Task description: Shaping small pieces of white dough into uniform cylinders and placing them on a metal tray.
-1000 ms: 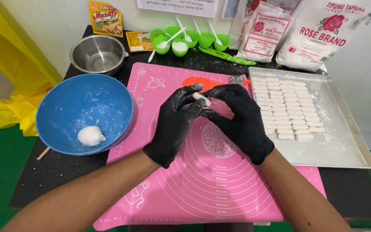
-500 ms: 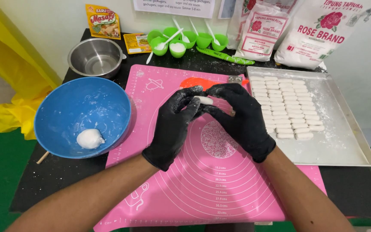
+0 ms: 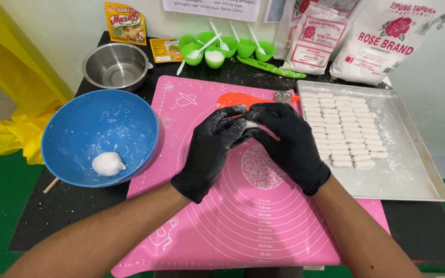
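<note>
Over the pink mat: left hand (image 3: 209,152) and right hand (image 3: 289,141), both black-gloved, fingers pinched together on a small white dough piece (image 3: 252,124).
Desk's left edge: blue bowl (image 3: 100,136) with a dough lump (image 3: 107,163).
Desk's right edge: metal tray (image 3: 413,164) of shaped pieces.

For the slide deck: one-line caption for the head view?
Gloved left hand and right hand pinch white dough piece over pink mat.
</note>
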